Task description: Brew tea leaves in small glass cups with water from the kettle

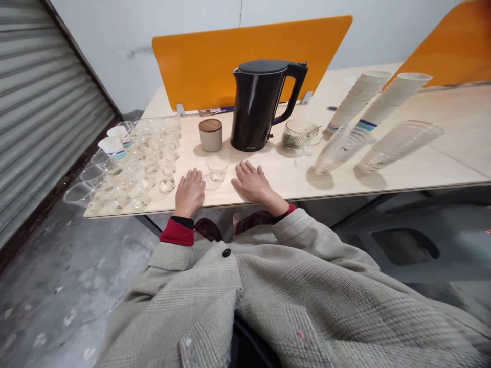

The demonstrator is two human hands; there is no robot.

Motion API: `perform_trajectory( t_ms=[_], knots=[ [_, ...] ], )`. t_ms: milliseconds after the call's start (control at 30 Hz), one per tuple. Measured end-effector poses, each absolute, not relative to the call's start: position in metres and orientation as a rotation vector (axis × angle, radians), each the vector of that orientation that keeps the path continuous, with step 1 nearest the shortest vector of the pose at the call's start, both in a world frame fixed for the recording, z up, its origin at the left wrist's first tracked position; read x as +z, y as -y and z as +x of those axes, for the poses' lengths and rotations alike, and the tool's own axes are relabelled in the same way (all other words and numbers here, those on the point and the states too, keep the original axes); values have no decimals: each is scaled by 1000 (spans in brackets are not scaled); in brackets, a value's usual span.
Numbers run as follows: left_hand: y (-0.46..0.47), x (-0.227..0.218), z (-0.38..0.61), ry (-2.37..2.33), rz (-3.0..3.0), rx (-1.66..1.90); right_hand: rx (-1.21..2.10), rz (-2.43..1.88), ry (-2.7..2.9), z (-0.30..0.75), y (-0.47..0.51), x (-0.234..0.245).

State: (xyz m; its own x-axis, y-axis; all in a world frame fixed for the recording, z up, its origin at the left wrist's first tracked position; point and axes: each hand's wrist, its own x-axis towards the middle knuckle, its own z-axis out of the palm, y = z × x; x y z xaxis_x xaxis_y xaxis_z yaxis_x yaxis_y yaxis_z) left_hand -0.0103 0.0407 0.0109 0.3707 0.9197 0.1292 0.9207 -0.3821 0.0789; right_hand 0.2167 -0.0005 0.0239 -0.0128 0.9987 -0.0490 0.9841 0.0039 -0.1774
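Observation:
My left hand (190,192) lies flat on the table near its front edge, palm down and holding nothing. To the right, my right hand (251,182) also rests palm down with its fingers stretched out. Between them stands a clear plastic cup (217,167), upright and touched by neither hand. Behind that cup are a grey canister with a wooden lid (210,136) and a black electric kettle (253,107). A ribbed glass cup (299,134) with dark green leaves and a thin handle-like stick inside sits right of the kettle.
Many clear cups (148,168) with bits of leaf crowd the left end, two paper cups (113,146) among them. Stacks of paper cups (358,99) and leaning stacks of clear cups (399,146) stand at right. An orange divider (199,66) closes off the back.

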Motion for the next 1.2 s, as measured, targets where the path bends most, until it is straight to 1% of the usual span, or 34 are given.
perform_trajectory(
  t_ms=[533,633,733,867,1200],
  knots=[
    [-41,8,-11,1716,-2591,-269,246,-2075,2126,220,-1,18],
    [-40,7,-11,1705,-2592,-290,315,-1933,2050,226,-2,14],
    [-38,7,-11,1696,-2586,-304,395,-1675,1925,229,-7,14],
    [-36,8,-11,1691,-2566,-307,403,-1425,1828,220,-21,19],
    [-31,8,-10,1695,-2578,-372,488,-1348,1742,198,-43,6]
  ],
)
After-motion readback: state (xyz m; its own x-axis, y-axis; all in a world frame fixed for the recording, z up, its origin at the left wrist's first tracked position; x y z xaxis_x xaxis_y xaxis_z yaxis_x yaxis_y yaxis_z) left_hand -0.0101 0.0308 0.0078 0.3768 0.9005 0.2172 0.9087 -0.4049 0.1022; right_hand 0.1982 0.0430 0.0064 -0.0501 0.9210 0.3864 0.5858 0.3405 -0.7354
